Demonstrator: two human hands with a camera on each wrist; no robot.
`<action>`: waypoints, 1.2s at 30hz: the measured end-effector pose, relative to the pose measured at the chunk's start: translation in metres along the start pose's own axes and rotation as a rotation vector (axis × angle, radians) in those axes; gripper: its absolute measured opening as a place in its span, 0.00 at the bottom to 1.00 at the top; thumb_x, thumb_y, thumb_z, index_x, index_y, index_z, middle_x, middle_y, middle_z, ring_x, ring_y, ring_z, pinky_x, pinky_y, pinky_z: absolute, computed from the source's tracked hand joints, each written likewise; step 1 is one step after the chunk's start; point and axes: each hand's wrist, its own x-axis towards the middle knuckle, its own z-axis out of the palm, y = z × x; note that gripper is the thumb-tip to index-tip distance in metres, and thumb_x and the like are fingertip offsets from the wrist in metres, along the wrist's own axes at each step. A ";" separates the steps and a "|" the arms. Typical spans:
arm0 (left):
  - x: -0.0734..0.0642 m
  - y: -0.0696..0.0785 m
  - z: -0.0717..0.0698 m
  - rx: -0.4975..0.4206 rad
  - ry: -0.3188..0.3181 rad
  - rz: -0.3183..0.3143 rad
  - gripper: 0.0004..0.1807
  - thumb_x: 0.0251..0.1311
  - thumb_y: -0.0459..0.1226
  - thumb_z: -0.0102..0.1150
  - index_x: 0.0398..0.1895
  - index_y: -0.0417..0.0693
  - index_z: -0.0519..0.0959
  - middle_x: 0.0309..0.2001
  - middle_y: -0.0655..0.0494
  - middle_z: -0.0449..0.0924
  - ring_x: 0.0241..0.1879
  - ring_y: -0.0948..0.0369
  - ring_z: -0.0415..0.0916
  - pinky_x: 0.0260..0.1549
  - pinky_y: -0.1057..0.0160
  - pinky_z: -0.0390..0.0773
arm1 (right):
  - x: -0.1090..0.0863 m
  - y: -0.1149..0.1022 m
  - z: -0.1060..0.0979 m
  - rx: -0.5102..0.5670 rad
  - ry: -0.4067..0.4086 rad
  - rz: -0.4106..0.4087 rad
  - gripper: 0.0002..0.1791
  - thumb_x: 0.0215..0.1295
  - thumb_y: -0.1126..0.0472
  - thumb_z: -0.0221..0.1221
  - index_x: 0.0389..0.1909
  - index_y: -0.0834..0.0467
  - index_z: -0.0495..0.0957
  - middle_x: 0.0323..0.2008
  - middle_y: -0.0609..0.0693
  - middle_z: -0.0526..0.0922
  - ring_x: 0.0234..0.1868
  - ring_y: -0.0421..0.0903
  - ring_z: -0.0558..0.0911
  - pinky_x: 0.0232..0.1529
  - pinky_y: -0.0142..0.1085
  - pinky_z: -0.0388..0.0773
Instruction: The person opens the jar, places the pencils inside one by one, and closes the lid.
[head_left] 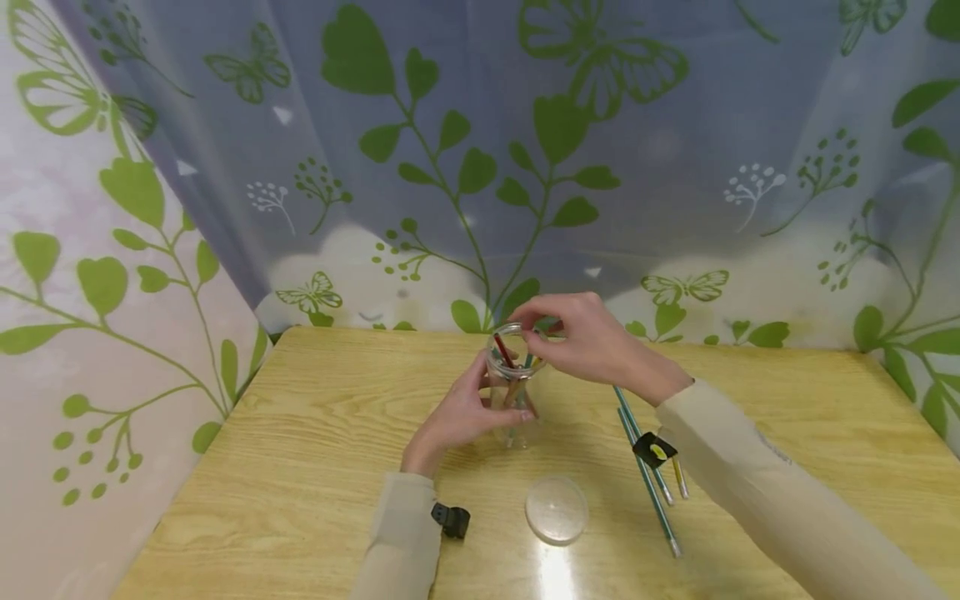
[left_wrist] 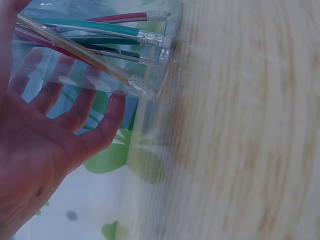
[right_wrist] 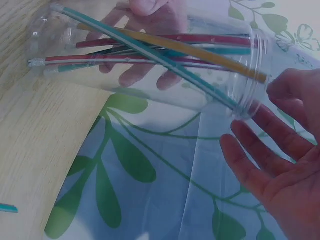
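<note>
My left hand (head_left: pixel 459 410) grips a clear jar (head_left: pixel 514 435) round its side, keeping it upright over the table. Several pencils lean inside: the right wrist view shows a teal pencil (right_wrist: pixel 145 52), a dark red pencil (right_wrist: pixel 210 41) and a yellow pencil (right_wrist: pixel 200 49), with eraser ends toward the jar's bottom. At the jar's mouth, my right hand (head_left: pixel 588 340) pinches the upper end of the yellow pencil between thumb and forefinger. Its other fingers spread beside the rim. The left fingers show through the clear wall.
A round clear lid (head_left: pixel 557 510) lies on the wooden table (head_left: pixel 300 467) in front of the jar. Teal pencils (head_left: pixel 651 492) and another yellow pencil (head_left: pixel 680 479) lie under the right forearm. A leaf-patterned curtain (head_left: pixel 450 225) hangs behind the table.
</note>
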 end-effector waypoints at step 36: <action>0.000 -0.001 0.001 0.026 0.006 -0.041 0.55 0.52 0.47 0.79 0.75 0.89 0.52 0.68 0.59 0.71 0.65 0.50 0.74 0.55 0.47 0.81 | -0.118 0.083 -0.002 -0.076 0.175 0.416 0.16 0.71 0.58 0.60 0.55 0.60 0.82 0.43 0.59 0.89 0.49 0.61 0.86 0.41 0.48 0.88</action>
